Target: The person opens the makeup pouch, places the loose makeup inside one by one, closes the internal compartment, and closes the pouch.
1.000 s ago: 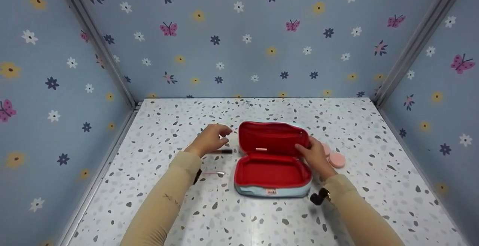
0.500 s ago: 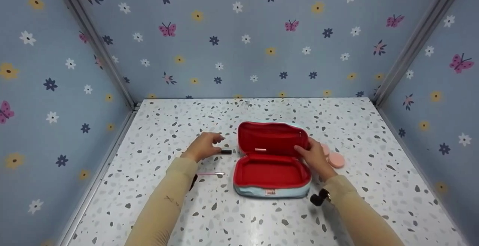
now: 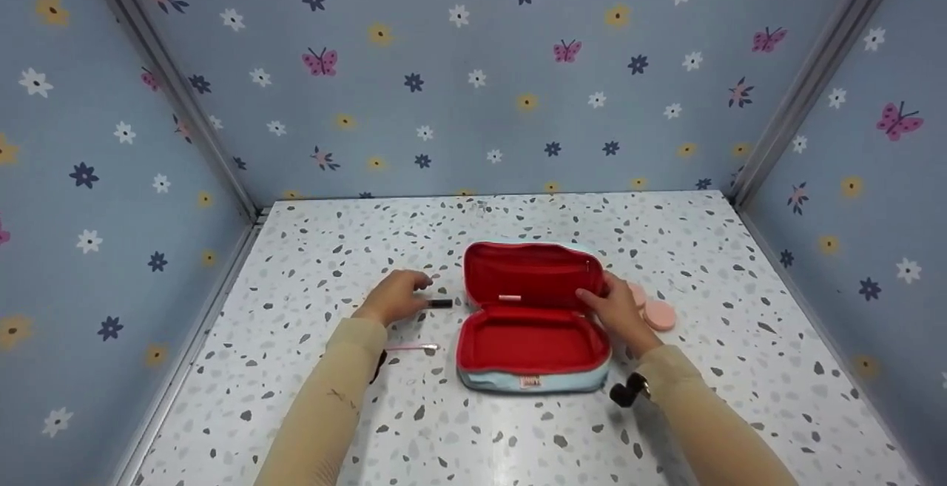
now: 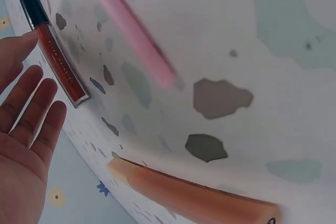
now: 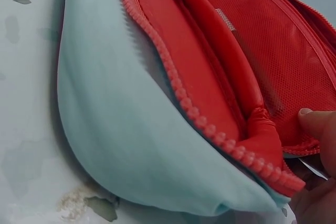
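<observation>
In the head view a light-blue zip pouch (image 3: pixel 533 381) with red lining lies unfolded, its lid raised. My right hand (image 3: pixel 620 312) grips the right edge of that lid, the thumb (image 5: pixel 317 124) on the inner mesh side. To the left, my left hand (image 3: pixel 396 297) is by a lip gloss tube (image 4: pixel 59 59) with a dark cap and red-brown body. In the left wrist view its thumb is at the tube, apparently touching it, while the other fingers (image 4: pixel 44 124) extend loosely. A slim pink-handled brush or stick (image 4: pixel 134 30) lies closer to me.
Two round pink discs (image 3: pixel 660 315) lie right of the pouch, partly behind the right hand. An orange-brown tube (image 4: pixel 194 192) rests on the speckled table (image 3: pixel 503 441). Something slender shows behind the lid's mesh pocket (image 5: pixel 283 40). Flower-patterned walls (image 3: pixel 473 49) surround the table.
My left hand has drawn back from beside the pouch lid, moving left and toward me, to the lip gloss tube. My right hand keeps its hold on the lid. The head view has shifted slightly.
</observation>
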`<state>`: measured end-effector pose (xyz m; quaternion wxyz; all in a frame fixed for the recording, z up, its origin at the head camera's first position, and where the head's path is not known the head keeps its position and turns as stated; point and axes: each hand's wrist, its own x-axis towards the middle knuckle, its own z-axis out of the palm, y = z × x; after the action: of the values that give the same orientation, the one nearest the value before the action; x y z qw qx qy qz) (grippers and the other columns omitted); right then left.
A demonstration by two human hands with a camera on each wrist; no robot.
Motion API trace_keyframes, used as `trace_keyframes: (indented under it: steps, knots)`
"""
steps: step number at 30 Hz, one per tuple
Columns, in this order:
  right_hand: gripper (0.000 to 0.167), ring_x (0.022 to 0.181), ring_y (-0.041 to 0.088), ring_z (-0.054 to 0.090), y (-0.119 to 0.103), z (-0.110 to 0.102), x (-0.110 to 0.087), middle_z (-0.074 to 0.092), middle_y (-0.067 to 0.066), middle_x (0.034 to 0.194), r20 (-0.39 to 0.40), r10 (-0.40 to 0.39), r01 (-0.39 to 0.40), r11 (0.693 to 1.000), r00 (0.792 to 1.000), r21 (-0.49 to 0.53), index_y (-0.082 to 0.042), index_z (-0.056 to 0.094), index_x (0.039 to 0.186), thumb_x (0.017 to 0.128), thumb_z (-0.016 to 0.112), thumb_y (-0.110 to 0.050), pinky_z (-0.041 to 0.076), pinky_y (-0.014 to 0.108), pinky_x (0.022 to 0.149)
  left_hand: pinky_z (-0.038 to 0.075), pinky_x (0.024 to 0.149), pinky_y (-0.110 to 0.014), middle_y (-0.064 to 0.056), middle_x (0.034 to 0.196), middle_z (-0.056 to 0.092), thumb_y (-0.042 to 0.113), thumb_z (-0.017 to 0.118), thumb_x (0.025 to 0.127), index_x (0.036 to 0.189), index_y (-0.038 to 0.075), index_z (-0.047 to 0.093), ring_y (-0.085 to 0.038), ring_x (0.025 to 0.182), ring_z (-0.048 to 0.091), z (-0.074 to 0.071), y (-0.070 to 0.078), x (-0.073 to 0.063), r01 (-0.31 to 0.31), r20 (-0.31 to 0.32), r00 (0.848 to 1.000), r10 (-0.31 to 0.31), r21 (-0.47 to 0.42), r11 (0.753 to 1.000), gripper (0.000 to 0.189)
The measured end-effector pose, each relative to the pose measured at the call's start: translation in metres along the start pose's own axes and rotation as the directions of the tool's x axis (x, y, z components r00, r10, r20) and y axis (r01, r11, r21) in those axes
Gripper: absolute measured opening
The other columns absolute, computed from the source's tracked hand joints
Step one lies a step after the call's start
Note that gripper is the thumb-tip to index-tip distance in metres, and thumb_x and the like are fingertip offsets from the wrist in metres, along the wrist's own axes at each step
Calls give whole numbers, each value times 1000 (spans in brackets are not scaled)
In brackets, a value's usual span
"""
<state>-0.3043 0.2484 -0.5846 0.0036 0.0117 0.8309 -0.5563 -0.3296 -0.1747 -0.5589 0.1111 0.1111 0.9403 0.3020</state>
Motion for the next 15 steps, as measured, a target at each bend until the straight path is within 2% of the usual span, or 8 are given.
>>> trace_keyframes:
  steps: [7, 15]
  knots:
    - [30, 102, 17, 69, 3, 0, 1, 77, 20, 118, -13, -13, 12, 998, 1000, -65, 2, 67, 131, 104, 72, -10, 55, 20, 86, 49, 119, -56, -17, 139, 72, 5, 75, 94, 136, 4, 73, -37, 134, 66, 5, -5, 2, -3, 0, 1000, 3, 35, 999, 42]
    - [31, 104, 19, 71, 3, 0, 2, 77, 21, 120, -20, -11, 10, 999, 1000, -46, 2, 67, 132, 104, 72, -9, 57, 22, 89, 55, 111, -53, -13, 123, 76, 4, 73, 93, 131, 4, 75, -30, 116, 71, 8, -8, 9, 33, 22, 999, -34, 30, 999, 38]
